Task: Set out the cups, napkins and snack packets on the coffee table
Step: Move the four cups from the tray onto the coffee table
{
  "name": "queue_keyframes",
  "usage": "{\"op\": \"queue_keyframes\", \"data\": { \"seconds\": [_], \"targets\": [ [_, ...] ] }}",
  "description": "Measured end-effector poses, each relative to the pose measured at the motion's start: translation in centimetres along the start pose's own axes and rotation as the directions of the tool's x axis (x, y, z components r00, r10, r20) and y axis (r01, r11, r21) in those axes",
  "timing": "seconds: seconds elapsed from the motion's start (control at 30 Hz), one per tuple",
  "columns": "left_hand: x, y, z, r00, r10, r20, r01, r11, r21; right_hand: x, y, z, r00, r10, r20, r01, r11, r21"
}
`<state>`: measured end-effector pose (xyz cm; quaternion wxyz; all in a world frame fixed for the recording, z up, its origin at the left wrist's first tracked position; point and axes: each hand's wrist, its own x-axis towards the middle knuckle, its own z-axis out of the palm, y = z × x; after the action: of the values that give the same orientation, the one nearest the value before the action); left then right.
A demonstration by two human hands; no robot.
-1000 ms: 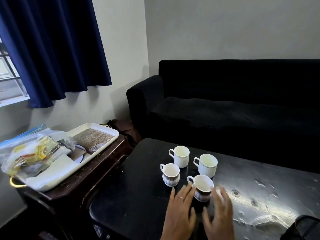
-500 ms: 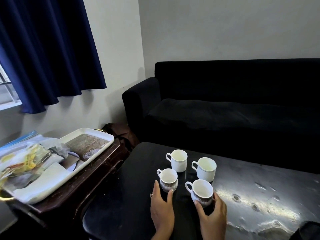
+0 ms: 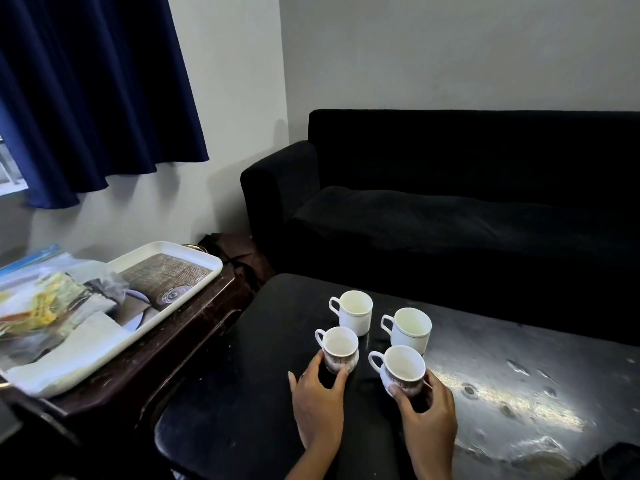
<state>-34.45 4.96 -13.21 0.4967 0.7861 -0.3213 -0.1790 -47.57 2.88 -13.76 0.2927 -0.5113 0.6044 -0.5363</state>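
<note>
My left hand (image 3: 320, 396) curls around the patterned cup at seven o'clock (image 3: 337, 348); my right hand (image 3: 427, 410) cups the patterned cup at five o'clock (image 3: 401, 370). Both cups stand on the dark bench (image 3: 225, 403), just in front of two plain white cups (image 3: 355, 311) (image 3: 408, 329). I count four cups in one tight cluster. A careless nudge could, I judge, knock neighbours together. Napkins and snack packets (image 3: 41, 306) sit on the one white tray (image 3: 194, 296) at nine o'clock; their number I cannot tell.
</note>
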Motion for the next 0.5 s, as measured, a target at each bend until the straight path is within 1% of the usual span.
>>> {"op": "queue_keyframes", "data": {
  "seconds": [0.3,0.4,0.5],
  "targets": [
    [0.05,-0.19,0.11,0.985,0.169,-0.021,-0.164,0.976,0.146,-0.35,-0.06,0.16,1.000,-0.016,-0.015,0.015,0.998,-0.055],
    [-0.05,-0.21,0.00,0.983,0.181,0.003,-0.179,0.972,0.155,-0.58,-0.31,0.05,1.000,-0.025,-0.016,0.024,0.999,-0.038],
    [-0.57,-0.40,-0.40,0.987,0.156,0.028,-0.158,0.979,0.128,-0.88,-0.85,-0.37,0.998,-0.018,-0.068,0.015,0.999,-0.041]
  ]
}}
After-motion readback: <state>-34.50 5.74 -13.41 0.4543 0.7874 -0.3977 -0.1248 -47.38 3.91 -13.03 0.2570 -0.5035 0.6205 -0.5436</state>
